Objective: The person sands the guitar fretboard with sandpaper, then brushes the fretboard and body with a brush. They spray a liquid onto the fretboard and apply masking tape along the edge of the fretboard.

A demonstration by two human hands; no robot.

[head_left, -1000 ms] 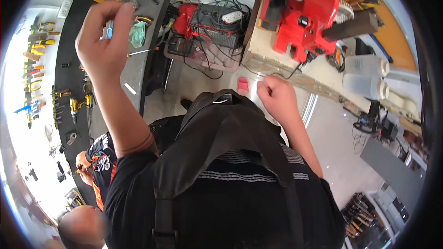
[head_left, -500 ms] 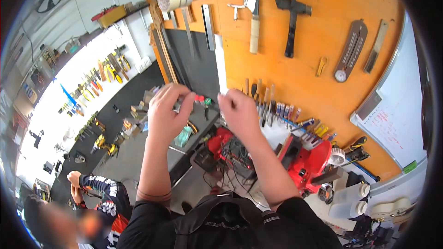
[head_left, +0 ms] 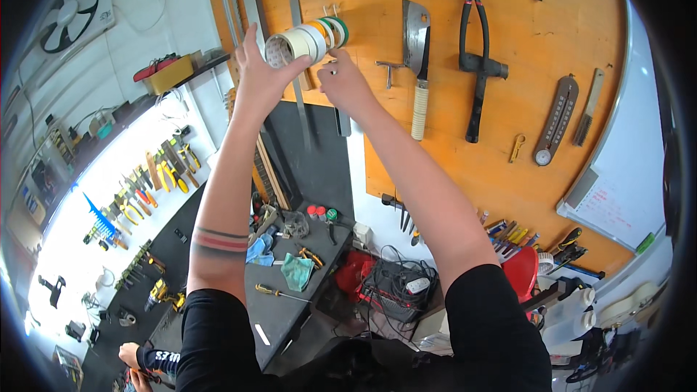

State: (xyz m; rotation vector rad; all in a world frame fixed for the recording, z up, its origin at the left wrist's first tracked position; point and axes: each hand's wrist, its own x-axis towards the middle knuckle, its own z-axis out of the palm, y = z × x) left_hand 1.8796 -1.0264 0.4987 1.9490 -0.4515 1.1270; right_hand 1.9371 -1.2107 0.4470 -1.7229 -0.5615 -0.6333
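Several rolls of tape (head_left: 311, 42) hang in a row on a hook on the orange wall board. The near rolls are cream and white, with yellow, white and green ones behind. My left hand (head_left: 263, 76) is raised at the near end of the row, fingers spread upward and thumb under the cream roll. Whether it touches that roll I cannot tell. Just below the far rolls is my right hand (head_left: 345, 86), its fingers bent and partly apart, one fingertip close to the green roll. Neither hand visibly grips anything.
A cleaver (head_left: 417, 40), pincers (head_left: 472, 18), a hammer (head_left: 477, 94) and a thermometer (head_left: 557, 120) hang on the board. Below stands a dark workbench (head_left: 290, 305) with a screwdriver (head_left: 279, 292) and a green cloth (head_left: 297, 271). Another person's hand (head_left: 129, 354) is at lower left.
Both my hands have risen from above the bench to the tape rolls. My left fingers have spread. The view has tilted upward, and the other person shows less at lower left.
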